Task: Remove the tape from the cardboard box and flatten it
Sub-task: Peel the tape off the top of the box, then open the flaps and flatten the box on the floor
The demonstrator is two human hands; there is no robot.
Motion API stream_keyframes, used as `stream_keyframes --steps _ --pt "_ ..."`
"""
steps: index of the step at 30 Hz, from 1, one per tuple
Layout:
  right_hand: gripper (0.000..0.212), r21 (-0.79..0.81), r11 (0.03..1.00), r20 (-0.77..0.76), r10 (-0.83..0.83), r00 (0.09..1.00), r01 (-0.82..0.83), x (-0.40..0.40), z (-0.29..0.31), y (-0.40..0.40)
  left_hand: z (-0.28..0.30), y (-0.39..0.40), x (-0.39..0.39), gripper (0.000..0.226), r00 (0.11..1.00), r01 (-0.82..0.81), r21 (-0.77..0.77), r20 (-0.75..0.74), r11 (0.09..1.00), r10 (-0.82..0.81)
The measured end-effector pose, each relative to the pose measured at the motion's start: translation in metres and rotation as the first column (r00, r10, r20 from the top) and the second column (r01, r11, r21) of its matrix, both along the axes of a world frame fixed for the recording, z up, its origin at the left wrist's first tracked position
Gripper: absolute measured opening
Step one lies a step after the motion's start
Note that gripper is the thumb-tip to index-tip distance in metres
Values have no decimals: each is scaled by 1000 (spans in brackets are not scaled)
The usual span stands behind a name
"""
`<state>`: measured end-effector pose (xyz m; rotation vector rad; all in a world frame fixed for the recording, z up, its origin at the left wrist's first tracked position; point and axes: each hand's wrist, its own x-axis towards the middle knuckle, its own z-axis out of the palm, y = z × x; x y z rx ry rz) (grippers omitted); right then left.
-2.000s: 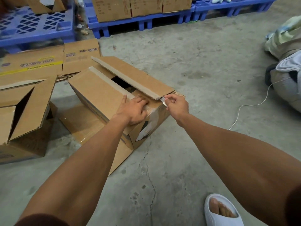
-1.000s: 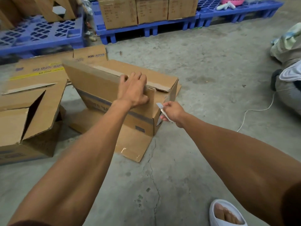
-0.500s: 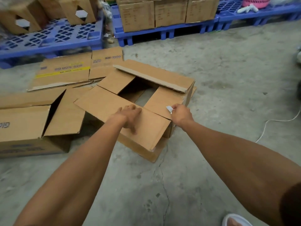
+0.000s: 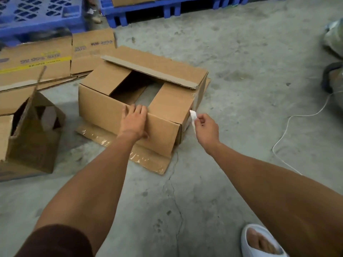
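Observation:
A brown cardboard box (image 4: pixel 104 108) stands on the concrete floor with its top flaps partly open, so the floor shows through its middle. One flap lies flat on the floor toward me, with shiny clear tape on it. My left hand (image 4: pixel 132 120) rests on the box's near top edge, fingers over the rim. My right hand (image 4: pixel 205 127) pinches a whitish strip of tape (image 4: pixel 193 117) at the box's right near corner. The strip still reaches to that corner.
Another opened box (image 4: pixel 29 138) stands at the left. Flattened printed cartons (image 4: pixel 55 58) lie behind it. Blue plastic pallets (image 4: pixel 148 8) line the back. A white cable (image 4: pixel 285 130) runs across the floor at the right, near a bundle of cloth. My sandalled foot (image 4: pixel 259 242) is at bottom right.
The box was tipped and turned and now stands upright. My left hand moved from the flap to the near top edge. My right hand drew the tape strip away from the right corner.

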<state>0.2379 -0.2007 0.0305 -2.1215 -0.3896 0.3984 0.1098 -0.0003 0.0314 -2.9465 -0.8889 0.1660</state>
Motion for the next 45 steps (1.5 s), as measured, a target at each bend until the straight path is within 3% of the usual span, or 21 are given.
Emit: stream_keyframes --steps 4,6,12,15,18,20,22,26,29,31,35,39,45 --pt "23 -292 955 -247 -25 969 -50 -27 -53 -35 -1 1 0 96 1000 13 -38 6 999 -13" --pt "23 -353 931 -335 -34 942 -92 -43 -71 -46 -2 3 -1 96 1000 15 -35 14 999 -15" --pt "8 -457 872 -386 -18 922 -175 -76 -95 -74 1 9 -3 84 998 50 18 46 999 -51" --pt "3 -402 911 -349 -61 935 -91 -72 -91 -82 4 4 4 77 996 64 12 62 998 -64" --pt "22 -170 982 -278 -124 953 78 -41 -69 -67 6 -21 21 74 992 81 -75 102 994 -73" --pt "31 -9 977 -280 -208 937 214 -17 -44 -50 5 -43 36 74 988 93 -149 136 984 -72" --pt "41 47 957 -287 -262 922 287 4 -19 -34 5 -62 53 74 980 116 -197 181 974 -80" --pt "59 -34 961 -163 -275 948 273 31 4 -18 15 -66 71 72 973 151 -344 219 927 -77" --pt "79 -103 973 -129 -217 968 204 35 3 -14 30 -43 55 79 999 47 -361 -6 931 -53" --pt "80 -100 977 -98 -198 975 188 38 3 -12 35 -31 42 75 997 -7 -315 -75 949 -18" --pt "80 -74 985 -51 -160 986 156 40 8 -2 37 -35 33 55 1000 11 -207 27 978 -5" --pt "82 -249 946 -15 -218 976 208 42 18 12 33 -55 29 43 998 27 -223 61 974 -14" --pt "91 -514 858 164 124 979 -23 33 27 29 16 -75 22 32 996 -18 -292 73 956 41"
